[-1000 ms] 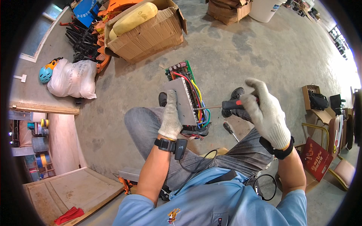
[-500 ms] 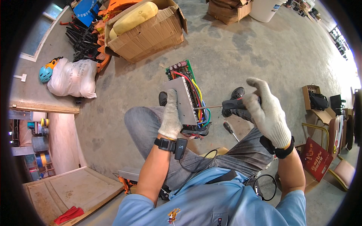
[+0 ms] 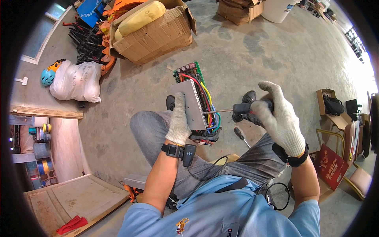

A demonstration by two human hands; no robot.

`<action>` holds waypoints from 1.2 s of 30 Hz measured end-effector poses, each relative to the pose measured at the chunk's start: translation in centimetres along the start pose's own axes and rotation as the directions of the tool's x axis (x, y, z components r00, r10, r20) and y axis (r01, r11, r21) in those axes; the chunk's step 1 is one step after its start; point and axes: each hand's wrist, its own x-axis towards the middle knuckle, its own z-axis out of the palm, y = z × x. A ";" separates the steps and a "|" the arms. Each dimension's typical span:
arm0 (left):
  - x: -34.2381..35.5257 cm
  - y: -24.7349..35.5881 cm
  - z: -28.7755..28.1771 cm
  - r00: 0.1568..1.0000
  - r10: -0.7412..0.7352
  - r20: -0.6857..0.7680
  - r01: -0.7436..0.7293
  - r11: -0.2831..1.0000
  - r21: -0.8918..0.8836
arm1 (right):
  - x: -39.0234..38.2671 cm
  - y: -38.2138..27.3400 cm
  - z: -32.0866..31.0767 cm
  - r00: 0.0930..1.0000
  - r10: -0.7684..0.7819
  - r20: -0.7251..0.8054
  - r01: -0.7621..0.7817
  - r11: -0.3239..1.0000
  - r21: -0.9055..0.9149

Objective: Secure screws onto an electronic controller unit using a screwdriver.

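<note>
In a white knit glove, my left hand (image 3: 179, 120) grips a circuit board unit (image 3: 189, 104) with a flat grey metal plate, holding it tilted above my lap. Red, yellow, blue and green wires (image 3: 209, 104) run along its right side, and green board with capacitors shows at the far end. My gloved right hand (image 3: 281, 120) is closed on the dark handle of a screwdriver (image 3: 241, 108), one finger lifted off and the thumb blurred. The shaft points left, its tip at the plate's right edge among the wires. A second screwdriver (image 3: 241, 136) lies beyond my right thigh.
An open cardboard box (image 3: 154, 41) with yellow pieces stands far left, near a white plastic sack (image 3: 77, 83) and a blue helmet (image 3: 47, 78). A white bucket (image 3: 276, 10) stands at the back. Chairs (image 3: 360, 179) and a red box (image 3: 331, 168) are on the right.
My right thumb has moved across the screwdriver handle, and the handle has turned slightly. The unit has tilted or shifted only a little in my left hand.
</note>
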 end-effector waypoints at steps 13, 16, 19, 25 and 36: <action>0.0 0.0 0.0 1.000 -0.003 0.005 0.003 1.000 0.009 | 0.0 -0.2 0.2 0.998 0.052 0.036 -0.051 0.998 -0.032; 0.0 0.1 0.0 1.000 -0.025 0.009 0.025 1.000 0.002 | 0.6 0.9 -0.3 0.999 0.011 0.034 -0.008 0.996 -0.093; 0.0 0.1 0.1 1.000 -0.008 0.024 0.008 1.000 0.001 | 0.7 1.0 -0.2 0.996 -0.027 0.087 0.030 0.999 -0.033; 0.1 0.0 0.2 1.000 0.009 0.015 -0.009 1.000 -0.011 | 0.2 -0.7 -0.8 0.989 0.065 0.132 -0.083 0.987 0.141; 0.0 0.0 0.4 1.000 0.007 0.025 -0.008 0.999 0.033 | 0.1 0.5 -0.2 0.997 -0.037 0.073 0.035 0.999 0.025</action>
